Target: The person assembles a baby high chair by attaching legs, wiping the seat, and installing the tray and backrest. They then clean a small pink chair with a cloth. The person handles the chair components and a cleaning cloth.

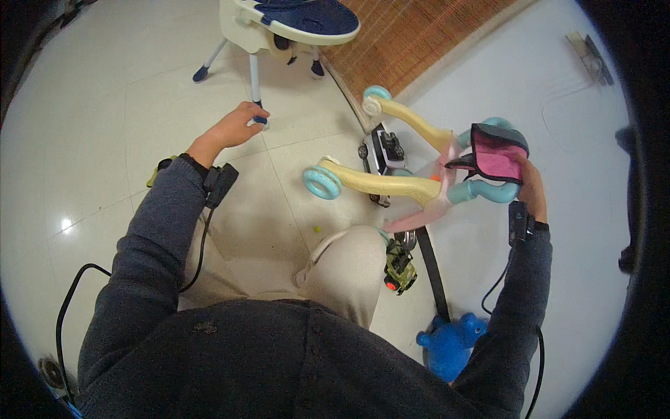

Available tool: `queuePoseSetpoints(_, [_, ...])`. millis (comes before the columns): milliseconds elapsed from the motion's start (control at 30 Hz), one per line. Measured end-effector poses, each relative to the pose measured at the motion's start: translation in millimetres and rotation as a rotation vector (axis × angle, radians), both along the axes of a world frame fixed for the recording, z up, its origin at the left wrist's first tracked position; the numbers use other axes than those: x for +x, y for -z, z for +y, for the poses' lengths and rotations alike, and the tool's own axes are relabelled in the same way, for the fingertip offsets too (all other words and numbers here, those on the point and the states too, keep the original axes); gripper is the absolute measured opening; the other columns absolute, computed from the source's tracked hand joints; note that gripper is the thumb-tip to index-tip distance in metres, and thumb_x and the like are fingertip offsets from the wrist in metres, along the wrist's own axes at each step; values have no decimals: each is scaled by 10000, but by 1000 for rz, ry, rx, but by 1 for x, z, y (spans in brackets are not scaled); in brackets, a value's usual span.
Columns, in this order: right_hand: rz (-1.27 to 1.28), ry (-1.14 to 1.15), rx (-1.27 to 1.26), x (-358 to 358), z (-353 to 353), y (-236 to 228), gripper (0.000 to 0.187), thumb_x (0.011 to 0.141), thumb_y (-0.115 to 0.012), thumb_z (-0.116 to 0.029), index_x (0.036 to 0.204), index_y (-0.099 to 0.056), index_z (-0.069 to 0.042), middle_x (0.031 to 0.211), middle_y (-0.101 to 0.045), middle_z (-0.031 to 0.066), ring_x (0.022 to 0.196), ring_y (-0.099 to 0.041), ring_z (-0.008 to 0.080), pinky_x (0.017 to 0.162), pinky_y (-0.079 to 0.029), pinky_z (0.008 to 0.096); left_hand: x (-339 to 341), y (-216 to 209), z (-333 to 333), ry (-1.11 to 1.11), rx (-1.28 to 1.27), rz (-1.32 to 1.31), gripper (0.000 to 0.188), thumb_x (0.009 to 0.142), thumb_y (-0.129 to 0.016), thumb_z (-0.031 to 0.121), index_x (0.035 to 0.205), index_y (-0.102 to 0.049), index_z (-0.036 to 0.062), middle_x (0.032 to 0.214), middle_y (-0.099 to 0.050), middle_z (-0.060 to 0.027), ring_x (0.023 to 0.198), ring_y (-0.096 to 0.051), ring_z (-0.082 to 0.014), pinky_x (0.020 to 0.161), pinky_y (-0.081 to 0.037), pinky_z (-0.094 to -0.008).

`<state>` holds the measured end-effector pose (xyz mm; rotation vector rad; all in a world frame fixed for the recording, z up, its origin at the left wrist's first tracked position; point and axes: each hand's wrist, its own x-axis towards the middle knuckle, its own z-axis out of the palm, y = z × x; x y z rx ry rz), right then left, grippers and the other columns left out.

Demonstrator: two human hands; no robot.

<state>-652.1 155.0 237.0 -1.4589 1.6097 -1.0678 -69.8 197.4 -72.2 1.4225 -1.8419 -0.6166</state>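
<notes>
My right hand (532, 183) grips the teal handle of a baby walker (412, 181), a frame with cream-yellow legs, teal wheels and a pink and black pouch (497, 153), lifted and tilted above the floor. My left hand (234, 128) is stretched forward over the white tiles, fingers loosely curled, holding nothing, close to the foot of a high chair (279, 28). Both wrists carry small black devices with cables.
The white high chair with a navy seat stands at the top. A brown woven mat (419, 35) lies beyond the walker. A toy truck (382, 152), a green toy vehicle (399, 269), a black strap (433, 269) and a blue toy animal (450, 342) lie on the floor.
</notes>
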Motion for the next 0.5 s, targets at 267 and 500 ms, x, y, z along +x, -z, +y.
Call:
queuePoseSetpoints(267, [47,-88,37,22,-70,60,283,787,-621,-230,943,-656,4,896,-656,89,810,-621,189,710,-492,309,-68,-13,21,-110,-22,-15,339,864,-573,145,1203,-560,128,1272,-439,-135,1092,-487,-269,971,-408,-364])
queuePoseSetpoints(500, [83,-242,20,164,-67,152,308,708,-677,-155,927,-634,58,866,-663,118,752,-634,217,683,-511,337,-42,-7,61,-186,-102,-44,303,862,-579,164,1159,-586,105,1289,-449,-164,1207,-443,-331,1024,-369,-366])
